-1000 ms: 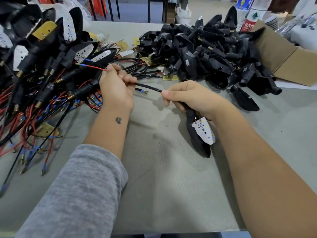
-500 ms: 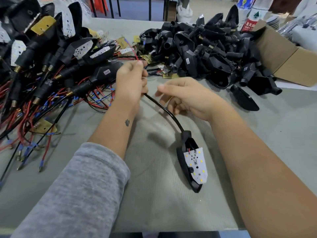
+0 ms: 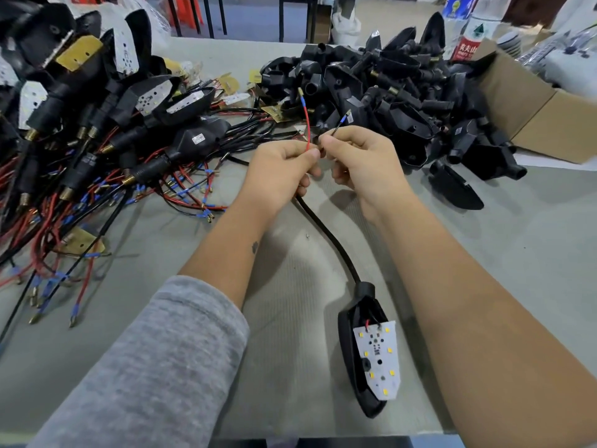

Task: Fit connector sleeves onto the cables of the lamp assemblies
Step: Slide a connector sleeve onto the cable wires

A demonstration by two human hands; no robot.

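Table (image 3: 484, 253): grey, lamp parts piled far.
Bottle (image 3: 468, 43): red label, writing unreadable.
Left hand (image 3: 277, 176): pinches red wire (image 3: 308, 130).
Right hand (image 3: 361, 163): pinches black wire (image 3: 339, 124).

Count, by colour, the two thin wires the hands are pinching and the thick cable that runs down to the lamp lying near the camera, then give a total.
Red thin wire, pinched by the left hand: 1
Black thin wire, pinched by the right hand: 1
Black thick cable to the lamp: 1
Total: 3

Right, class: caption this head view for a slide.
Left hand pinches thin red wire, right hand thin black wire.
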